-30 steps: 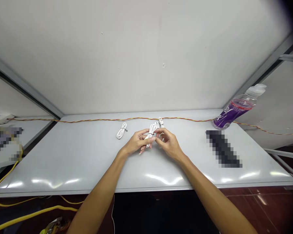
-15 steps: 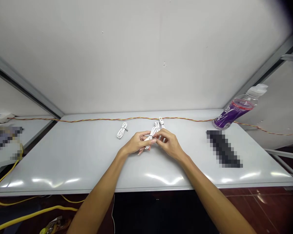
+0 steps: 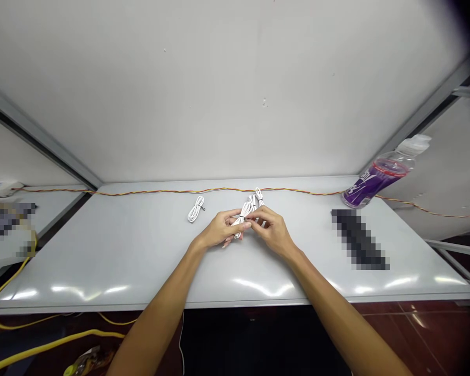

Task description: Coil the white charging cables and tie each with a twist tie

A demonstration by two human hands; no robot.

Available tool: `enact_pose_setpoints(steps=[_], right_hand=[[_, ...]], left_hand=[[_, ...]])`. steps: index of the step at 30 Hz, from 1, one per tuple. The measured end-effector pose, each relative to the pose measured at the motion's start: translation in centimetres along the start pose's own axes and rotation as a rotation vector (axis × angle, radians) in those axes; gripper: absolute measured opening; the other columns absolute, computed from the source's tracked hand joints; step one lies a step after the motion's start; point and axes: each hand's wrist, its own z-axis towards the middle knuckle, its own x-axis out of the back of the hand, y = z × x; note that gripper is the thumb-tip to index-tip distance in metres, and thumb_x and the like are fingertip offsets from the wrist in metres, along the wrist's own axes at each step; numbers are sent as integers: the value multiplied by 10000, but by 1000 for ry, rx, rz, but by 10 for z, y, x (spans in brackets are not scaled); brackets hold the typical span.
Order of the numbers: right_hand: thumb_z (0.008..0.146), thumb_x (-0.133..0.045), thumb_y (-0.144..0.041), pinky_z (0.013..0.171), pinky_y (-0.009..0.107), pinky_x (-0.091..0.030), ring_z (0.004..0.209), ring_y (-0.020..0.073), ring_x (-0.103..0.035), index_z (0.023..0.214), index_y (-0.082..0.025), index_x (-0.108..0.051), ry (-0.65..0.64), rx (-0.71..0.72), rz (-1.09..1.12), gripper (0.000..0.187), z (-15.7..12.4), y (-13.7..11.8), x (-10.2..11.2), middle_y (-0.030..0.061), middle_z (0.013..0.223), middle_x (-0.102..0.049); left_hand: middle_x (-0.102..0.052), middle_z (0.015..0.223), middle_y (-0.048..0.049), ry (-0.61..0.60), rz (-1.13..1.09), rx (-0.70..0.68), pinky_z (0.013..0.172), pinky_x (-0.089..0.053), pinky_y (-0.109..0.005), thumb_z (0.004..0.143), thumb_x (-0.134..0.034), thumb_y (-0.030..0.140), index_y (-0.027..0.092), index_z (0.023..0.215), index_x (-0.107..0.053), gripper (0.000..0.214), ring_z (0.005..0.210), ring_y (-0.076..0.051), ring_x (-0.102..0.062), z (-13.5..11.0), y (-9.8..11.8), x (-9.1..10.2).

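My left hand [image 3: 221,230] grips a bundled white cable [image 3: 242,221] near the middle of the table. A thin dark tie circles the bundle, and the fingertips of my right hand [image 3: 270,228] pinch at it from the right. Just behind my right hand, a second white cable coil [image 3: 257,200] lies partly hidden by my fingers, and I cannot tell whether it touches the held bundle. To the left, apart from both hands, a third tied white coil [image 3: 196,209] rests on the white table [image 3: 102,261].
A twisted red-and-yellow wire [image 3: 219,191] runs along the table's back. A purple-labelled plastic bottle [image 3: 378,177] lies tilted at the back right, near a pixelated dark object [image 3: 358,239]. Yellow cable [image 3: 23,334] trails on the floor below the front-left edge.
My hands have closed slightly around the bundle, with my right fingertips now closer over the tie. The other coils and the bottle stay in place.
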Motion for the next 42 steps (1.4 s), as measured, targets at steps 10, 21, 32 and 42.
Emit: enact_pose_setpoints(steps=[10, 21, 32, 42], right_hand=[[849, -653, -356, 607, 279, -436, 767, 167, -566, 922, -238, -735, -94, -95, 208, 161, 2, -6, 5, 41, 897, -645], [841, -670, -389, 538, 275, -428, 749, 171, -564, 915, -249, -750, -5, -92, 246, 177, 2, -10, 0, 53, 914, -647], [860, -651, -344, 636, 298, -461, 717, 162, -545, 913, -245, -737, 17, -83, 108, 142, 1, -1, -3, 33, 860, -623], [912, -570, -327, 588, 270, -465, 724, 157, -595, 1027, -249, -703, -4, -37, -6, 193, -1, 0, -1, 48, 959, -639]], left_hand=[[-586, 634, 4, -140, -170, 39, 332, -351, -161, 826, -661, 497, 130, 1300, -533, 613, 368, -14, -254, -6, 13, 4], [-483, 655, 12, -186, -339, 41, 357, -266, -160, 922, -504, 507, 164, 998, -573, 358, 455, -53, -225, -6, 9, 6], [-486, 831, -9, -152, -17, -24, 457, -261, -185, 911, -498, 538, 215, 1198, -560, 437, 564, -76, -293, -2, 0, -3], [-485, 807, -2, -61, 134, -121, 594, -336, -229, 959, -434, 473, 187, 1412, -448, 536, 642, -106, -341, 0, -2, -3]])
